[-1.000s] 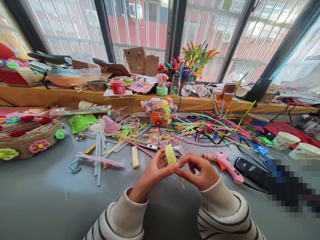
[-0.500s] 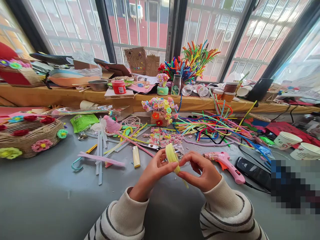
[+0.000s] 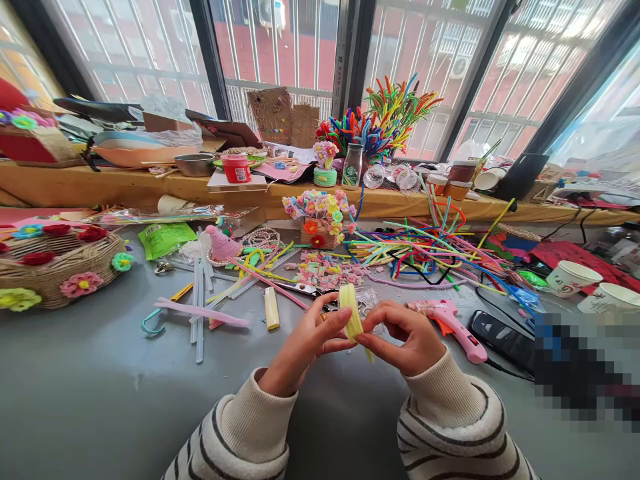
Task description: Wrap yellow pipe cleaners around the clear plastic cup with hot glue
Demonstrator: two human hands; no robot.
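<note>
Between my two hands is a ring wound with pale yellow pipe cleaner point(image 3: 351, 310), held upright above the grey table. My left hand point(image 3: 320, 330) grips it from the left, thumb in front and fingers behind. My right hand point(image 3: 400, 337) pinches its lower right edge between thumb and forefinger. A short yellow end hangs below the ring. Just right of my right hand lies a pink glue gun point(image 3: 457, 327). To the left of my left hand is a pale yellow lighter point(image 3: 271, 309). Scissors point(image 3: 306, 288) lie behind, partly hidden by my left hand.
Glue sticks point(image 3: 199, 320) and a lilac pipe cleaner point(image 3: 205, 312) lie on the left. Further left stands a twine basket point(image 3: 55, 270). Loose pipe cleaners point(image 3: 415, 250) heap behind my right hand. A black phone point(image 3: 500, 340) and paper cups point(image 3: 573, 277) are at right.
The yellow ring has turned a little and shifted slightly right. My left fingers have loosened and spread around it, while the right thumb and forefinger have moved against its lower edge.
</note>
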